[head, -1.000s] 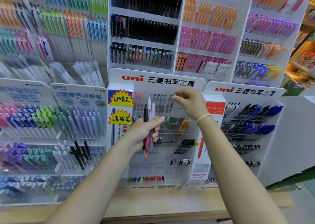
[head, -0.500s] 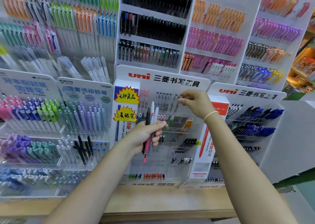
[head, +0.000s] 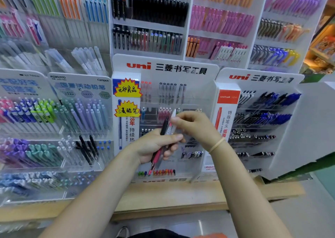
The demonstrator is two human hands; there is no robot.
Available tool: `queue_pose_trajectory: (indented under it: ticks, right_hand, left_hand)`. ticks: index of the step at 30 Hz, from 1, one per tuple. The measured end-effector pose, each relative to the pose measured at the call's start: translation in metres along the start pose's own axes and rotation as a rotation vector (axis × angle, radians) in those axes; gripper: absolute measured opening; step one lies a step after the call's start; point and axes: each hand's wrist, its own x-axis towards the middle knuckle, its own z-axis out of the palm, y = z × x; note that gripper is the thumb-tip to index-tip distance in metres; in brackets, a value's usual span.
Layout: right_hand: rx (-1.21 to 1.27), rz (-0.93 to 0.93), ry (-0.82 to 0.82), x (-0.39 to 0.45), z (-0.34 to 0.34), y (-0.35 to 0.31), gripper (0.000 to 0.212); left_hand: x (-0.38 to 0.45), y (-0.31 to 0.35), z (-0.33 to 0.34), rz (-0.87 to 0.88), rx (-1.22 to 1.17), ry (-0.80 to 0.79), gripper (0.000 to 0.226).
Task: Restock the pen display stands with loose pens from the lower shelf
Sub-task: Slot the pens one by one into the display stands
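My left hand [head: 155,145] grips a small bunch of pens [head: 164,140]: a black one, a pink one and a pale one, tips pointing down. My right hand [head: 195,127] has come down to the bunch and pinches the top of the pale pen [head: 173,118] between thumb and fingers. Both hands hover in front of the clear acrylic uni display stand [head: 201,96], whose top row holds a few pink and grey pens [head: 168,89] with wide gaps in its tiers.
A second uni stand [head: 262,114] with blue and black pens stands to the right, a Kokuyo pencil stand [head: 81,114] to the left. Tall racks of pens [head: 150,16] fill the wall behind. All stands rest on a wooden shelf [head: 181,196].
My right hand has dropped from the stand's top row down to the bunch in my left hand and taken hold of the pale pen. The view has shifted closer.
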Motion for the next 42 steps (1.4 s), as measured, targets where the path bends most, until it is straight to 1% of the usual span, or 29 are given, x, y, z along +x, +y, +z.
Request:
queue_pose_trajectory:
  ticks: [3,6,9,11,13,16,18,20,23,25,29,33,37,42]
  right_hand:
    - [0.081,0.074,0.044,-0.008,0.001,0.022,0.015]
    - [0.180,0.112,0.170,-0.015,-0.007,0.040,0.017]
    - [0.347,0.130,0.289,-0.024,-0.019,0.054,0.011]
    - [0.411,0.121,0.320,-0.031,-0.021,0.062,0.008]
    - [0.441,0.130,0.278,-0.038,-0.019,0.068,0.008]
    - [0.392,0.165,0.100,-0.048,-0.012,0.073,0.005]
    - [0.338,0.151,0.008,-0.054,-0.006,0.075,0.008]
    - [0.322,0.118,-0.009,-0.058,0.000,0.075,0.011]
    - [0.297,0.081,-0.010,-0.060,0.005,0.075,0.013]
    - [0.283,0.067,0.019,-0.059,0.002,0.076,0.013]
    - [0.298,0.036,0.123,-0.045,-0.018,0.065,0.022]
    - [0.298,-0.032,0.061,-0.026,-0.030,0.046,0.021]
    - [0.297,-0.044,0.073,-0.012,-0.032,0.038,0.022]
    - [0.309,-0.052,0.058,0.001,-0.031,0.029,0.019]
  left_hand:
    - [-0.001,-0.015,0.004,-0.040,0.033,0.044,0.031]
    - [-0.002,-0.027,0.001,-0.044,0.035,0.105,0.035]
    - [-0.003,-0.036,-0.005,-0.029,-0.006,0.251,0.041]
    - [0.000,-0.039,-0.005,0.002,-0.073,0.372,0.041]
    - [0.005,-0.039,-0.003,0.076,-0.164,0.476,0.039]
    - [0.013,-0.036,-0.001,0.189,-0.268,0.547,0.032]
    - [0.016,-0.036,0.001,0.200,-0.273,0.552,0.028]
    - [0.018,-0.036,0.007,0.193,-0.250,0.527,0.031]
    - [0.019,-0.037,0.017,0.187,-0.258,0.481,0.035]
    - [0.021,-0.037,0.020,0.199,-0.270,0.464,0.029]
    - [0.020,-0.029,0.023,0.203,-0.150,0.399,0.026]
    - [0.021,-0.021,0.026,0.207,-0.015,0.319,0.026]
    - [0.023,-0.013,0.028,0.254,0.064,0.337,0.022]
    - [0.028,-0.003,0.024,0.273,0.049,0.414,0.019]
